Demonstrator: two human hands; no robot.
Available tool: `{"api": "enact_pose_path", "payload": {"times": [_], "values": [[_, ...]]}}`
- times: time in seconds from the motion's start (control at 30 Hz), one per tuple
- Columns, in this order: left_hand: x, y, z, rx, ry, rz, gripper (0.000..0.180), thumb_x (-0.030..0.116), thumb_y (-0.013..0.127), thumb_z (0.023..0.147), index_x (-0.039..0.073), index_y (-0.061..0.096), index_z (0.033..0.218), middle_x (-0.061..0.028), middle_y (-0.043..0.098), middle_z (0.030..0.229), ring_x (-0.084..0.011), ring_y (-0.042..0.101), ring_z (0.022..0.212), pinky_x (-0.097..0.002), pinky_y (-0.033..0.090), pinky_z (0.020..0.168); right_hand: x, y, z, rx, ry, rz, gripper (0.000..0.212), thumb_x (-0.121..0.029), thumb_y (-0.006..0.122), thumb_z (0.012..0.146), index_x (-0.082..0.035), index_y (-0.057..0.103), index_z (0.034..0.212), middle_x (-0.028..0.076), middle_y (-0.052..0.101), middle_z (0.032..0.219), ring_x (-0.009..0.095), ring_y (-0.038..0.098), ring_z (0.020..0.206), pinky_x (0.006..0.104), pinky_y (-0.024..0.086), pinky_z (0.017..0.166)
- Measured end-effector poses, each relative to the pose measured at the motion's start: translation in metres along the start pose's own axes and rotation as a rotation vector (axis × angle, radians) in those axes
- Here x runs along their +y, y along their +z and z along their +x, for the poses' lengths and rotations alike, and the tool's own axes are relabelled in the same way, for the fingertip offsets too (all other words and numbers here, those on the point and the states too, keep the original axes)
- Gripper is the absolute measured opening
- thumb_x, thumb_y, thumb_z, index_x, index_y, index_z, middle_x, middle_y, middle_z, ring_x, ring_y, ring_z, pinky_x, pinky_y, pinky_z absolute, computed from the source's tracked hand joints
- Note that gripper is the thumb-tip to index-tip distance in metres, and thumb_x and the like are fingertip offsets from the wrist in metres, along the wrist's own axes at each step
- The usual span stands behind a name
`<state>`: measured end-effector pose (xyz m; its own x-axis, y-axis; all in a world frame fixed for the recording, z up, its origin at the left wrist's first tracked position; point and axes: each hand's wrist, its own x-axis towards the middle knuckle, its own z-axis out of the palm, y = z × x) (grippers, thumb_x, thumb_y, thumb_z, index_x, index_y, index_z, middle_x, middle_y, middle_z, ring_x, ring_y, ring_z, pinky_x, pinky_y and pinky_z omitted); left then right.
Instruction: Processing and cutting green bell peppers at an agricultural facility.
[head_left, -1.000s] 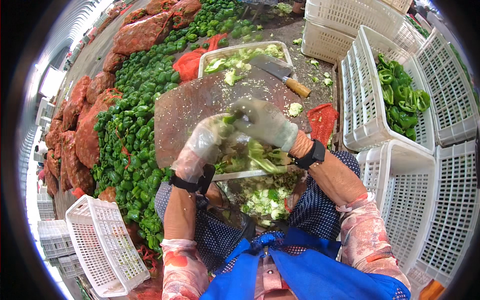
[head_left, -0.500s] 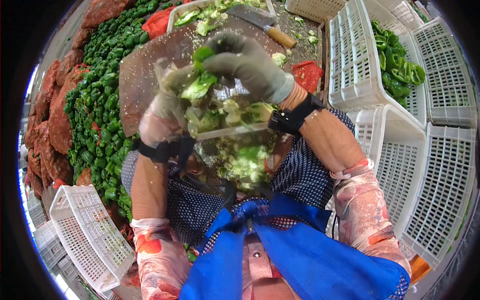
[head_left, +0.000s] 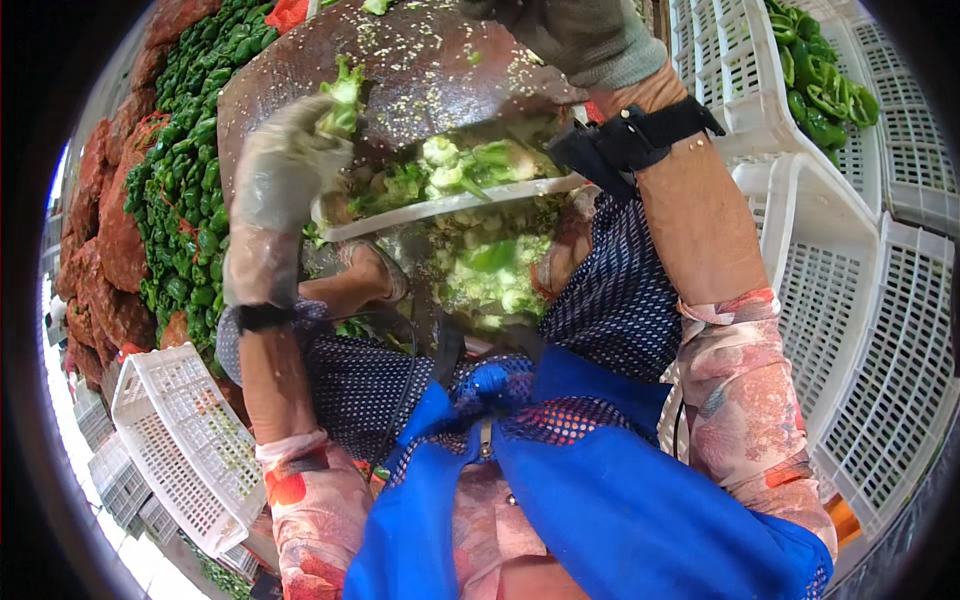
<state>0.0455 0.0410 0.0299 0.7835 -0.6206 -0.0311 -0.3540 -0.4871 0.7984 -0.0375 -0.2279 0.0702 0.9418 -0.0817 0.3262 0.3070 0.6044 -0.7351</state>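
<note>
My left hand, in a grey work glove and blurred by motion, is closed on a pale green pepper core over the left part of the brown board. The board is strewn with pale seeds. At the top edge, my gloved right hand reaches over the far right of the board; its fingers are cut off or shadowed, so what they hold is hidden. Between my arms, a white tray holds several pepper cores. More pale green scraps lie below it, between my legs.
A heap of whole green peppers lies at left beside red mesh sacks. White plastic crates stand along the right, one with cut green peppers. Another white crate sits tilted at lower left.
My hands were together over the tray with a green pepper piece; now they are apart. The left has moved left with a core, the right up and right. The view has shifted nearer.
</note>
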Motion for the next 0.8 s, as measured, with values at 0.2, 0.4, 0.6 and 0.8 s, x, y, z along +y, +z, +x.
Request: {"api": "enact_pose_path", "payload": {"times": [0.2,0.4,0.6,0.8], "values": [[0.064,0.141,-0.047,-1.046,0.055,0.566,0.039,0.019,0.063,0.086,0.007,0.058,0.123,-0.0138,0.064,0.11,-0.0215,0.061,0.097,-0.0299,0.053,0.078,-0.022,0.0,-0.01,0.012,-0.02,0.004,0.015,-0.012,0.064,0.087,-0.006,0.065,0.1,0.005,0.067,0.082,0.013,0.063,0.064,0.0254,0.054,0.055],[-0.11,0.254,-0.071,-0.888,-0.116,0.708,0.038,0.03,0.05,0.092,0.01,0.058,0.124,-0.0121,0.063,0.116,-0.0259,0.061,0.104,-0.036,0.049,0.088,-0.029,0.017,-0.026,0.174,0.081,-0.133,0.023,-0.022,0.064,0.087,-0.008,0.061,0.104,0.003,0.06,0.082,0.012,0.057,0.064,0.0279,0.049,0.054],[-0.168,0.304,-0.089,-0.787,-0.164,0.69,0.034,0.026,0.049,0.092,0.008,0.064,0.117,-0.0082,0.068,0.104,-0.0226,0.064,0.097,-0.0322,0.049,0.085,-0.019,-0.008,-0.025,0.17,0.035,-0.274,0.022,-0.023,0.067,0.085,-0.002,0.067,0.093,0.006,0.066,0.078,0.013,0.064,0.064,0.0263,0.054,0.058],[-0.133,0.282,-0.065,-0.847,-0.105,0.556,0.035,0.027,0.053,0.088,0.004,0.066,0.111,-0.0138,0.068,0.102,-0.0272,0.065,0.094,-0.0363,0.05,0.083,-0.014,0.003,-0.021,0.249,0.24,-0.418,0.021,-0.017,0.069,0.083,-0.002,0.063,0.096,0.006,0.065,0.076,0.014,0.065,0.064,0.0263,0.052,0.058]]}}
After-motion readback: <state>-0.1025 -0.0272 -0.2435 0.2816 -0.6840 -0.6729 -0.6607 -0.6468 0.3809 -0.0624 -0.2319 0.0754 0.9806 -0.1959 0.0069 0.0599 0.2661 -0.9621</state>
